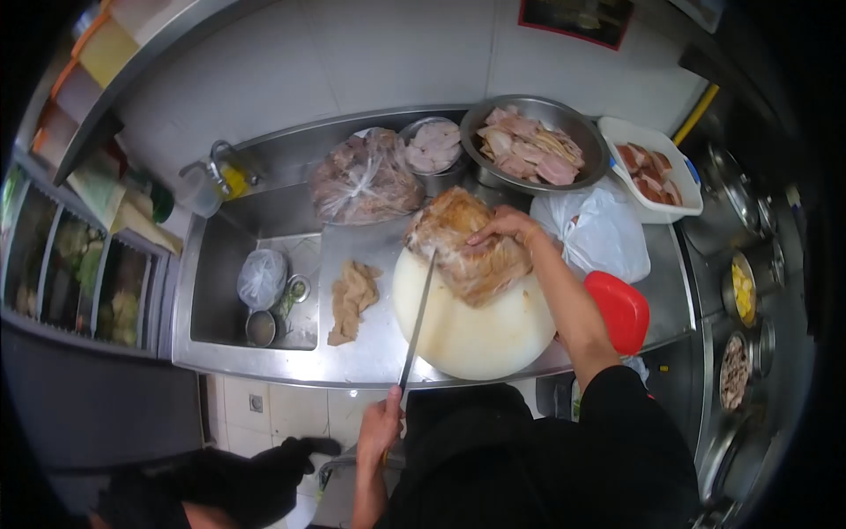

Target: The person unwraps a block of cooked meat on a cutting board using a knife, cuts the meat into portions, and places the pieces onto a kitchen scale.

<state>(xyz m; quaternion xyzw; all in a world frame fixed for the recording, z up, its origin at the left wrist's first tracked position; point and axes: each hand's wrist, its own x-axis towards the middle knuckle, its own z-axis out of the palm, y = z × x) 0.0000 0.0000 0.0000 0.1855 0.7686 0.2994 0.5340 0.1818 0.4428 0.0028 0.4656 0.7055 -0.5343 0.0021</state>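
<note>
A large browned piece of meat (471, 251) sits on a round white cutting board (467, 339), over its far part. My right hand (502, 229) grips the meat from above on its right side. In my closed left hand (382, 421) is the handle of a long knife (418, 322). Its blade points away from me across the board's left edge, with the tip at the meat's left side; whether it has cut in, I cannot tell. A crumpled brown cloth (354, 300) lies left of the board.
Behind the board stand a bagged lump of meat (366, 176), a metal bowl of sliced meat (533, 145) and a white tub (652, 167). A white bag (590, 231) and red container (617, 311) are on the right, a sink (220, 300) on the left. Another person (229, 485) is at lower left.
</note>
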